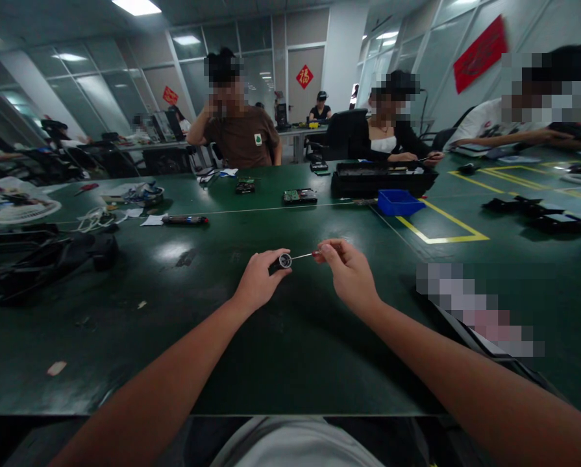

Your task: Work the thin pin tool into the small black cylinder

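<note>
- Centre: a person's two bare hands meet above a dark green tabletop.
- The left hand is curled around a short dark cylinder, its pale-rimmed round end facing the viewer, tilted toward the right.
- The right hand pinches the reddish end of a slim tool, its fingers drawn close together. The bright metal shaft points left at the cylinder's rim; whether it touches cannot be told.
- Handling, as a judgement: the cylinder looks stiff, light enough for one hand, and perhaps slippery along its smooth side. Its barrel, behind the rim, seems the best place to hold, leaving the end free.
- The tool's thin shaft looks rigid and light; the reddish end offers the surer grip.
- Beyond the hands lie a dark pen-shaped object, a green circuit board and a blue tray.
- Other people sit across the tabletop.
</note>
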